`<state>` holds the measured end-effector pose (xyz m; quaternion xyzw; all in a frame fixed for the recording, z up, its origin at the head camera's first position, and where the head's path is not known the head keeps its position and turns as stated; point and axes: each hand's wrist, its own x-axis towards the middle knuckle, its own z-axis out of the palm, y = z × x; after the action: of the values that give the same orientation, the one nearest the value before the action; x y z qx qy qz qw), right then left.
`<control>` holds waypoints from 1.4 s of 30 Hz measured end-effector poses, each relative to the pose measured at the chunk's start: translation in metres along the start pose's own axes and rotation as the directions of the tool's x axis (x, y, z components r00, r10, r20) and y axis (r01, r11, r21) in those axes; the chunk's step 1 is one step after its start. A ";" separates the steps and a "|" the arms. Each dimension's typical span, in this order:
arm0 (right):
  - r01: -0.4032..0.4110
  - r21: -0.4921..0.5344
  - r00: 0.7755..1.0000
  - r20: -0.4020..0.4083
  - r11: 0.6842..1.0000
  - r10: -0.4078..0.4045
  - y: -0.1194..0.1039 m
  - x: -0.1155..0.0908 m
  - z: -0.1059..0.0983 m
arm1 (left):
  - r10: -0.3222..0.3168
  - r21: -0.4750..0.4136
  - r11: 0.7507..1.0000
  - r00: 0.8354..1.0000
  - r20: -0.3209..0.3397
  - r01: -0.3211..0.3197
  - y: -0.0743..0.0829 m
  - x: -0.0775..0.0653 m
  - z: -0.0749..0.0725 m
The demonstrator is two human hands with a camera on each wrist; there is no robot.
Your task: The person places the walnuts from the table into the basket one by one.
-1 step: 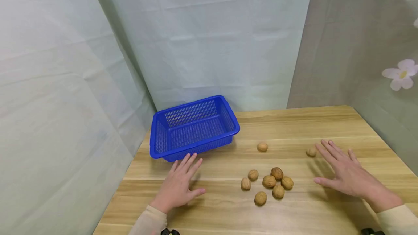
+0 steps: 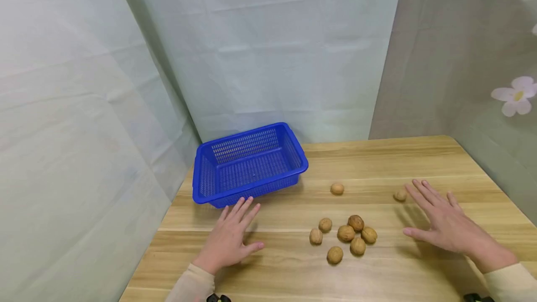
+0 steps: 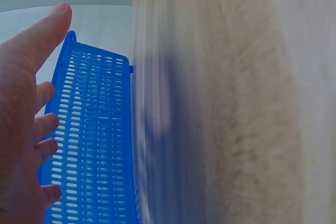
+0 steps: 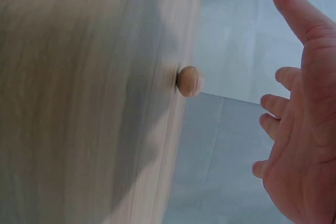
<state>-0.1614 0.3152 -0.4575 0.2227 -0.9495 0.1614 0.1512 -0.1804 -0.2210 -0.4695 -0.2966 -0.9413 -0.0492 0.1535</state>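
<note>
My left hand [image 2: 230, 239] hovers over the table with fingers spread, fingertips close to the front of a blue plastic basket [image 2: 251, 186]. Nothing is in its grasp. On the right, my right hand [image 2: 449, 223] is also spread above the wood and holds nothing; a single walnut [image 2: 400, 195] lies just beyond its fingertips. That same walnut [image 4: 190, 81] shows up close in the right wrist view. Between the hands lie several loose walnuts [image 2: 346, 233], some touching one another. One more walnut [image 2: 337, 188] sits farther back, to the right of the basket.
The wood-grain table [image 2: 377, 162] ends at pale cloth [image 2: 272, 59] hanging behind it and on the left side. Grey cloth with a white flower print [image 2: 516, 96] hangs at the right. The basket's slotted side [image 3: 94, 129] fills much of the left wrist view.
</note>
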 end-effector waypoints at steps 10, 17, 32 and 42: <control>0.026 0.004 0.999 -0.035 1.000 -0.026 -0.005 0.007 -0.007 | 0.021 0.005 1.000 0.999 -0.040 -0.021 0.005 0.000 -0.002; 0.048 -0.017 0.998 -0.046 0.999 -0.049 -0.011 0.013 -0.009 | 0.015 -0.007 1.000 0.999 -0.029 -0.015 0.010 0.000 -0.006; 0.087 0.025 0.996 0.026 0.996 -0.088 -0.042 0.054 -0.011 | 0.046 0.033 0.999 0.959 -0.278 -0.039 -0.020 0.007 -0.049; 0.158 0.020 0.971 0.178 0.987 -0.160 -0.077 0.122 -0.003 | -0.200 0.008 0.978 0.956 -0.216 0.206 -0.077 0.019 -0.071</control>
<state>-0.2284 0.2053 -0.3922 0.3121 -0.9378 0.1310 0.0771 -0.2211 -0.2868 -0.3963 -0.1889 -0.9454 -0.0821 0.2524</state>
